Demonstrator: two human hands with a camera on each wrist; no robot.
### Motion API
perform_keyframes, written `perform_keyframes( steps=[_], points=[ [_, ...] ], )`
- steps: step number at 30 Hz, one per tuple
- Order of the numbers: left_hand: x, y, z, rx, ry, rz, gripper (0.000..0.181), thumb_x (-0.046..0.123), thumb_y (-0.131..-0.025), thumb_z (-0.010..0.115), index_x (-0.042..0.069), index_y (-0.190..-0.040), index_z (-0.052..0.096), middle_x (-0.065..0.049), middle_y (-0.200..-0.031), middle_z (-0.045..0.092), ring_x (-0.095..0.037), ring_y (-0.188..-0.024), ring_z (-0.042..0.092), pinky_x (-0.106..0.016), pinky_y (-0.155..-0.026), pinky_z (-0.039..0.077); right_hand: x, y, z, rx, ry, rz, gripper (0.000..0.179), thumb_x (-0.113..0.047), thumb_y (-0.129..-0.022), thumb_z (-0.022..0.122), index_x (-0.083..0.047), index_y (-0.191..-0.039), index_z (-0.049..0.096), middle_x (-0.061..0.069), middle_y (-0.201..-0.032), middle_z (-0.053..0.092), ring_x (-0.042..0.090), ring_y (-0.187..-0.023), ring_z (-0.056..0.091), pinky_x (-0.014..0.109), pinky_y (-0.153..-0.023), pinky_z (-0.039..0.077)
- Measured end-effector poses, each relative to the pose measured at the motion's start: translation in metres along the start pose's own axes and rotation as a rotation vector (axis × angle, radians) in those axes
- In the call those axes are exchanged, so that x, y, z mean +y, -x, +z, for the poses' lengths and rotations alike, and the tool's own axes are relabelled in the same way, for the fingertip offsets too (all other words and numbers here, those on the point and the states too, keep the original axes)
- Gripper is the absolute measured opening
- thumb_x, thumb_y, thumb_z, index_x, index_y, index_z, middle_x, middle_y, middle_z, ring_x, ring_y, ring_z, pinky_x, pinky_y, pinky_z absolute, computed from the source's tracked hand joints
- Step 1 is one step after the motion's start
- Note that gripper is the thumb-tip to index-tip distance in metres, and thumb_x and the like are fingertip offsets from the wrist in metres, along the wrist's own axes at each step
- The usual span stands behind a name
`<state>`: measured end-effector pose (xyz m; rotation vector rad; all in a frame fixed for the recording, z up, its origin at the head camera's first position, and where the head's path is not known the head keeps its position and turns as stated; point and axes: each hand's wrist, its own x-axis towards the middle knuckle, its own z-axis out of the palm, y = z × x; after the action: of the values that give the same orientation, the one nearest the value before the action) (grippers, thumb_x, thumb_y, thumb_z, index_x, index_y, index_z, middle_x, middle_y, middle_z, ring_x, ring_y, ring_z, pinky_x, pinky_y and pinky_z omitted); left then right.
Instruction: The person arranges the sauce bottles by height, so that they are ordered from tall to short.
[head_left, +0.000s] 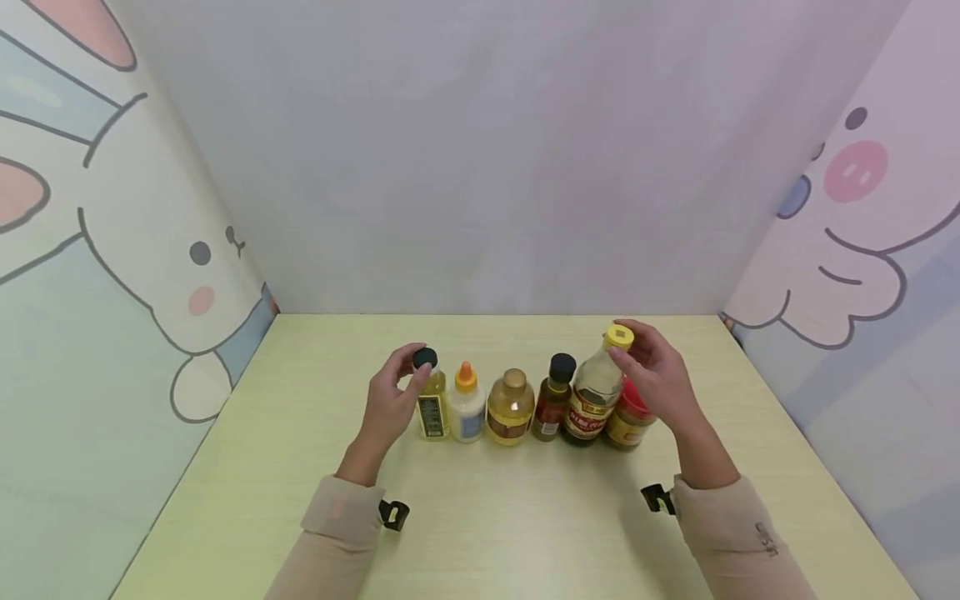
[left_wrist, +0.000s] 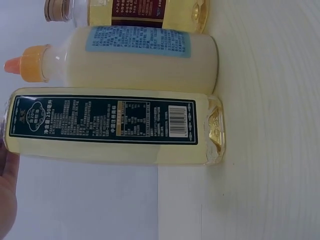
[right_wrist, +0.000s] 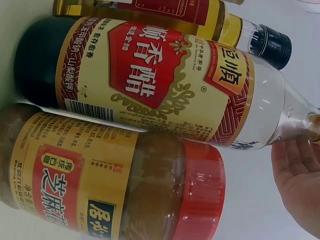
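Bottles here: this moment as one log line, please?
left hand: holds leftmost bottle | right hand: holds yellow-capped bottle | between: white bottle, gold-capped bottle, black-capped bottle | right end: red-lidded jar

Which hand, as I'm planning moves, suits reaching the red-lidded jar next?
Probably the right hand: it holds the yellow-capped bottle beside the jar; the left hand is at the row's other end.

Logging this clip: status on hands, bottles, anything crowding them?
Left hand grips leftmost bottle, near top. Right hand grips yellow-capped bottle, near top. Red-lidded jar close beside it.
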<state>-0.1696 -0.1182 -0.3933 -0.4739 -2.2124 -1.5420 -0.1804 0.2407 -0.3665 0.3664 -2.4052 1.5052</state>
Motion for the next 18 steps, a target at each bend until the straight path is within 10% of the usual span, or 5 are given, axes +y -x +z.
perform_keyframes(
  steps=[18],
  points=[
    [0.0014, -0.0003, -0.0002, 0.021, 0.046, -0.05, 0.029, 0.001, -0.094, 0.061, -0.009, -0.121, 0.057, -0.024, -0.109, 0.063, -0.035, -0.098, 0.06, -0.049, -0.092, 0.049, -0.0061, -0.0012, 0.0001, 0.03, -0.052, 0.105, 0.045, -0.021, -0.096, 0.065, 0.003, -0.132, 0.054, 0.012, -0.117, 0.062, 0.003, -0.1, 0.059, 0.015, -0.082, 0.05]
  ],
)
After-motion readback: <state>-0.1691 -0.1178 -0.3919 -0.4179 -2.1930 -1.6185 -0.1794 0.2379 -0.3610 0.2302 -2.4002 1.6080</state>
